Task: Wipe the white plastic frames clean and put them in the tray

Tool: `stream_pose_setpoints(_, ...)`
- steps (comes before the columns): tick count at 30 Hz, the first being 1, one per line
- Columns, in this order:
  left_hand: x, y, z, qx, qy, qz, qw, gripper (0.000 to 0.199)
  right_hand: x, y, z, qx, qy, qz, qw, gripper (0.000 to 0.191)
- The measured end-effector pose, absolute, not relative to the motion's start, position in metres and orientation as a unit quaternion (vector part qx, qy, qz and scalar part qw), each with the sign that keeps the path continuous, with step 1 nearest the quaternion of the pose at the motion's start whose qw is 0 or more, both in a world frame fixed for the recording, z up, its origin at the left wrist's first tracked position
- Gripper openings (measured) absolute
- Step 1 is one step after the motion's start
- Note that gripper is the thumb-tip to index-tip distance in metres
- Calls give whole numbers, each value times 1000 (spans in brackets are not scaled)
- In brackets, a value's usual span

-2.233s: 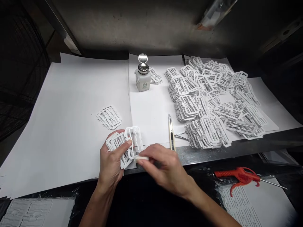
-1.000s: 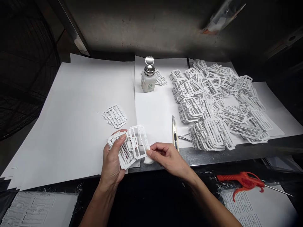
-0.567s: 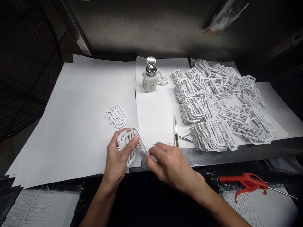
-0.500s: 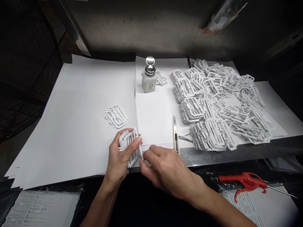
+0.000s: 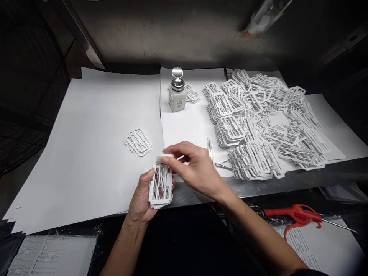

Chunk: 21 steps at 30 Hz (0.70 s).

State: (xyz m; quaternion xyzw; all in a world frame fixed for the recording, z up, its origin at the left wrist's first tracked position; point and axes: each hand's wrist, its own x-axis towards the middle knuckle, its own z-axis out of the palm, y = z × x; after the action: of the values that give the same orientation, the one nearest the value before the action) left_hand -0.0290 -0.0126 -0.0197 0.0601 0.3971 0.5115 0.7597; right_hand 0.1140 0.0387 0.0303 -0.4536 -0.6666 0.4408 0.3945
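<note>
My left hand [image 5: 142, 197] is closed around a small stack of white plastic frames [image 5: 161, 184], flat rectangles with thin bars inside. My right hand [image 5: 186, 161] pinches the far edge of the top frame between thumb and forefinger, over the stack. Beyond my left hand, a fanned pile of similar white frames [image 5: 138, 142] lies on the white paper. A utility knife [image 5: 210, 150] lies partly hidden behind my right hand. Beside it, thin metal tips of a tool [image 5: 222, 165] poke out from under the frames.
Many stacked white frames [image 5: 250, 122] cover the right of the table. A white bottle with a metal lid [image 5: 177, 97] stands at the back middle, with a few frames behind it. A red air blow gun [image 5: 297, 215] lies lower right. White paper sheets [image 5: 94, 111] spread left.
The single frame that stood on edge between my hands now lies flat on the stack. My right hand has moved up and away to its far end; the left has turned the stack face up.
</note>
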Motion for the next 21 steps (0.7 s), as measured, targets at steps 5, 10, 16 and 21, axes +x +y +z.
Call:
stream_pose_setpoints(5,-34,-12,-19,81,403,538,736,30,117,37,29,-474,-731,369,323,4)
stream_pose_setpoints(10,-33,-6,-18,69,422,529,733,34,130,25,26,-505,-699,379,337,5)
stream_pose_setpoints(16,-30,-4,-18,63,404,566,716,27,121,10,27,-482,-710,404,318,7)
stream_pose_setpoints(21,-32,-4,-18,65,413,562,714,33,118,-12,22,-457,-711,440,302,7)
